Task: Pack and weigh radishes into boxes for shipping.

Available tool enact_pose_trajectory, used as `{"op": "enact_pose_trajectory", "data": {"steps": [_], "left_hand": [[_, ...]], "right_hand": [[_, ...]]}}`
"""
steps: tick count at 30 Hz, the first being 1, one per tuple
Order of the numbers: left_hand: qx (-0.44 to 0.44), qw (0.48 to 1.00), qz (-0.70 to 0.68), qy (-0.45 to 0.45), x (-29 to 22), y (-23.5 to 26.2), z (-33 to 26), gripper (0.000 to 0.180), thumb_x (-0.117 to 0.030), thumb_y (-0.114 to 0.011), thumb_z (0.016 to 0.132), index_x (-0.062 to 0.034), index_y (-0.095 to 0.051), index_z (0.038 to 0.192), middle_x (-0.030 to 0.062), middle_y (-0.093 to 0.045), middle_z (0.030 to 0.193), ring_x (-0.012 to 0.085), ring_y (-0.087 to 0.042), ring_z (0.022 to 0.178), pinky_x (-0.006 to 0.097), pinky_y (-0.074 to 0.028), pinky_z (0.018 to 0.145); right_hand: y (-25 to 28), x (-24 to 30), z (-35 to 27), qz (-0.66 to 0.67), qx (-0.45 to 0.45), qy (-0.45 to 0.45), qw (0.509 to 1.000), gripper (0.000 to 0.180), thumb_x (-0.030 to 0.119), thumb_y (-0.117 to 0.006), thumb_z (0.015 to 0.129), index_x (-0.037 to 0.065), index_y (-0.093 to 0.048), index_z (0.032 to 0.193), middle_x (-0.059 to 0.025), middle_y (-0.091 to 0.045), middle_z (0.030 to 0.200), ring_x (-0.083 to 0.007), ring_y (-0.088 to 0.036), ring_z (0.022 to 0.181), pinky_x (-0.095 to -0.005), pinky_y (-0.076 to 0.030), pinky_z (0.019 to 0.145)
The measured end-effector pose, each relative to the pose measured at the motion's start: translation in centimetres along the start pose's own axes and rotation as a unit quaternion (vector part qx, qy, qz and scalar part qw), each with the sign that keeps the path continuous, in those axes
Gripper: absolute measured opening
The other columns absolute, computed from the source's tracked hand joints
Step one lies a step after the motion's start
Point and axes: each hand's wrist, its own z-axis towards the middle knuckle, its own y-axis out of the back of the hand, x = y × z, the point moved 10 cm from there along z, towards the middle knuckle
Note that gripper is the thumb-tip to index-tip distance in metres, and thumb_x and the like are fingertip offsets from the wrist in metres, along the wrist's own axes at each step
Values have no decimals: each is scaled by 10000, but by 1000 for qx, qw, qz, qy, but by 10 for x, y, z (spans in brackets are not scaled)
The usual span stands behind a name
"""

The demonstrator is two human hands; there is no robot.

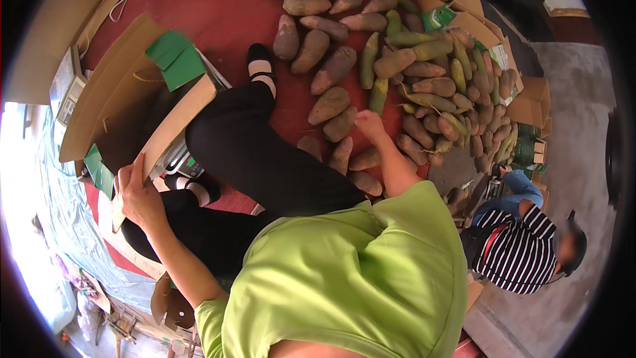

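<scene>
The left hand [136, 195] gripped the edge of a flap on an open brown cardboard box [126, 109], its fingers clamped on the board; the box's corrugated flaps stood spread, with green card inserts [175, 59] lying at its mouth, and what lay deeper inside was hidden. The right hand [369, 124] reached down to the heap of long, papaya-like fruits [411, 86] on the red floor [225, 16], its fingers curled together over one brownish fruit [340, 126] at the heap's near edge. The fruits were oblong and smooth-skinned, some dull brown, some green. More flattened cartons [523, 103] lay beyond the heap, beside another person in a striped shirt [520, 252].
</scene>
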Motion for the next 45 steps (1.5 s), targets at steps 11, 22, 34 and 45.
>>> {"op": "enact_pose_trajectory", "data": {"steps": [11,22,34,45], "left_hand": [[-29,999,3,-23,-1,-2,-4,396,49,-595,691,-152,-670,1023,13,-594,847,212,-592,797,330,-476,642],[-50,997,35,-47,-10,0,-5,367,36,-603,716,-138,-669,1032,33,-585,837,218,-595,773,322,-480,653],[-46,997,22,-52,-6,1,-4,394,46,-587,644,-103,-681,997,68,-564,786,243,-569,776,337,-461,717],[-15,1000,-14,5,4,2,-2,374,67,-511,668,-74,-672,974,90,-592,853,260,-577,837,316,-457,762]], "right_hand": [[48,-80,-15,-104,-150,-185,966,436,216,-732,657,21,-601,1024,-157,-645,964,-277,-625,915,-341,-486,802],[47,-106,36,-66,-161,-267,948,774,308,-767,625,112,-398,1276,-176,-466,1255,-324,-496,1132,-404,-415,952],[30,-100,53,-62,-149,-326,931,758,251,-811,577,-38,-464,1186,-200,-570,1136,-289,-565,1048,-366,-450,893],[9,-51,2,206,-61,-325,921,592,220,-827,560,32,-555,1051,-89,-599,1011,-247,-575,880,-413,-434,724]]}}
